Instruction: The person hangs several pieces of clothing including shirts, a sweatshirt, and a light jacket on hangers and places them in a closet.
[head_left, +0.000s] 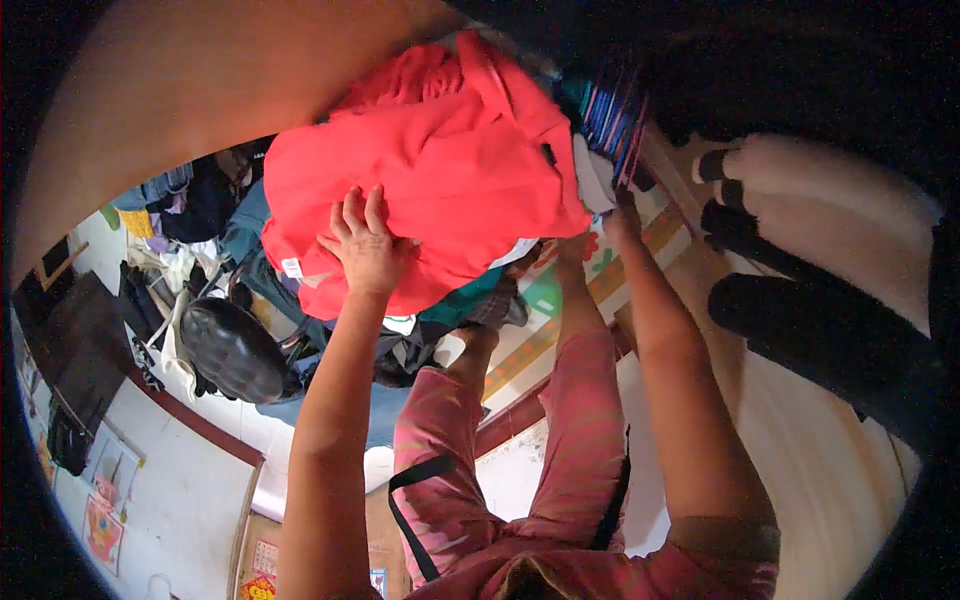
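Note:
A large bright red garment (430,170) lies in folds over a heap of other clothes in front of me. My left hand (365,240) rests on its near left part, fingers spread on the cloth, close to a small white label (291,268). At the right edge of the red cloth, my right hand (622,215) is beside a light grey piece (594,178). Its fingers are in shadow, and their grip is unclear. Dark green cloth (465,300) shows from under the red garment.
A black quilted round seat (233,348) stands left of the heap. More clothes (190,210) pile up at the far left. Thin coloured strips (615,115) are bunched beyond my right hand. My feet are on a patterned mat (540,350); dark long shapes (800,320) lie at right.

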